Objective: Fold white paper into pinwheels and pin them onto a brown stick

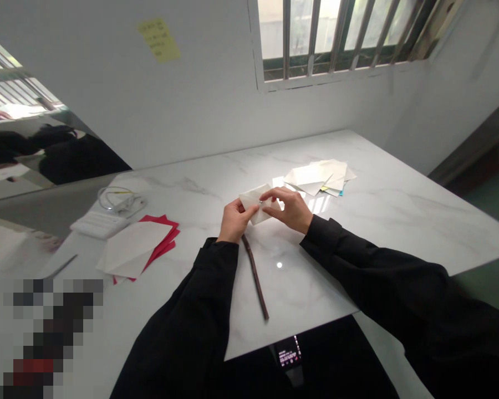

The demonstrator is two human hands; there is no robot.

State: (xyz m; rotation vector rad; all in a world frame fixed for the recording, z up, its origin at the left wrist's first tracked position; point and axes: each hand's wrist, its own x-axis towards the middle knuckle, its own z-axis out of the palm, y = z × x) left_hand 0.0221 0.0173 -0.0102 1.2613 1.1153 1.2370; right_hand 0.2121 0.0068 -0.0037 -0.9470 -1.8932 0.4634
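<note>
Lying between both hands, one cream envelope (250, 195) was gripped at its left edge by the left hand (234, 219), while the right hand (291, 208) held curled fingertips beside a small shiny piece (260, 203) mid-envelope, whether pinched could not be told.

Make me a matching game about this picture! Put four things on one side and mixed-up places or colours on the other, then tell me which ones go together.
Things:
1. stick
2. sticky note
3. stack of paper under a cream sheet
4. folded paper

Places and colours:
A. in the left hand, with the right hand at it too
B. yellow, up on the wall
C. red
D. dark brown

Right pairs: 1-D, 2-B, 3-C, 4-A
</note>
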